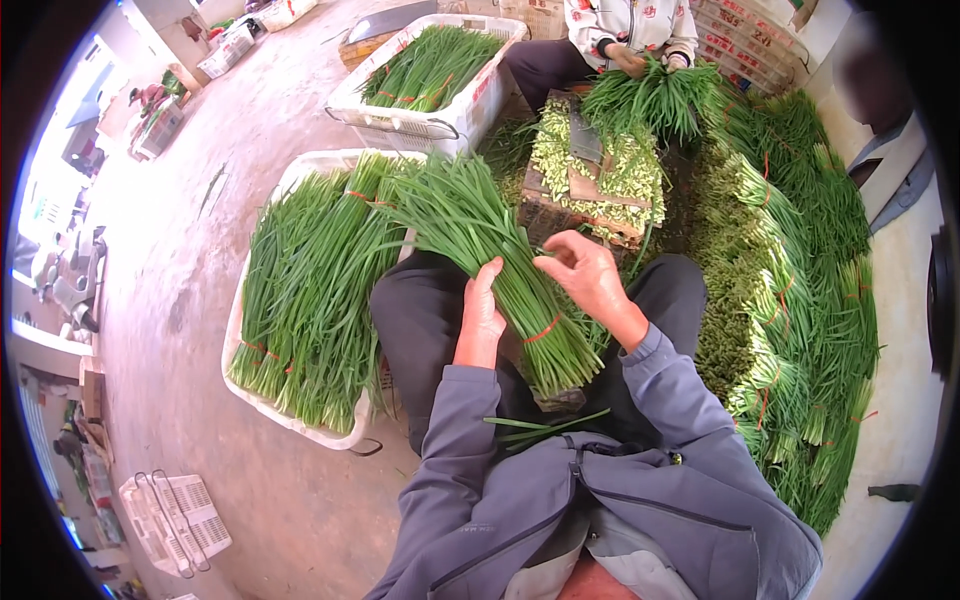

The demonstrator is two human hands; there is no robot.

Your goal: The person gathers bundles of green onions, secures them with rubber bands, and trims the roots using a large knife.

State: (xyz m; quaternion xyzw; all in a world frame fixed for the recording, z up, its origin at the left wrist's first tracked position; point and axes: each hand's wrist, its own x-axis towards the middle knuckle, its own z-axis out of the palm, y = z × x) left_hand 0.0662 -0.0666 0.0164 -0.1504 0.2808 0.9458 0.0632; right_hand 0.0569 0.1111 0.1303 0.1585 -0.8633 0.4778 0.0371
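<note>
My left hand [484, 305] is closed around a bunch of garlic chives [470, 215] held over my lap. Its leafy end points up and left, and a red band ties it near the pale stem ends. At the bunch's right side, my right hand [590, 278] has its thumb and forefinger curled together by the outer leaves; whatever lies between the fingertips is too small to make out. A few loose leaves [545, 428] lie on my jacket. To the left, a white crate [240, 340] is filled with banded chive bunches [310, 290], close beside the held bunch.
In front stands a wooden block [545, 215] strewn with cut stem ends and a blade [586, 138]. Behind it a co-worker's hands [640, 64] hold chives. Another full crate [430, 120] is farther back. Chive bunches [790, 300] are heaped along the right; an empty crate [178, 522] sits lower left.
</note>
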